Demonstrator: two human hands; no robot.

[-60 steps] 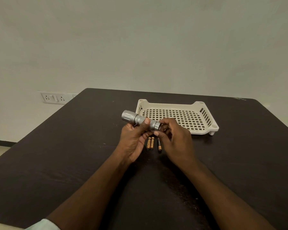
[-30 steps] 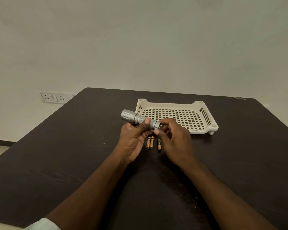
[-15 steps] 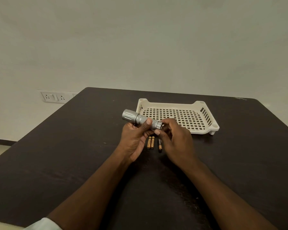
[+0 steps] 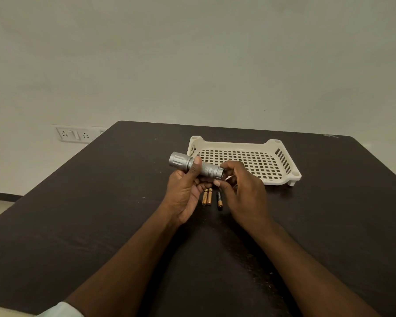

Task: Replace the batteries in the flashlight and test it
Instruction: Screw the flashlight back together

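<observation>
Flashlight is held off the table, lying roughly level, lens end pointing left and away. Left hand is wrapped around the barrel, thumb over the top. Right hand has its fingertips curled in at the tail end; looks like it's pinching the tail cap, but the contact point is partly hidden, so can't tell whether the cap is loosening, tightening, or already off. Three batteries lie loose on the table just under the hands: two copper-coloured ones side by side, touching, plus one black-and-copper one just beside them. Can't tell if they're the old set or the new. White slotted tray sits just behind, nothing visible in it. My read: mid-job, working the tail end. No beam visible, so the test isn't done yet. Left to do, at least: confirm cells are seated, close up, switch on.
</observation>
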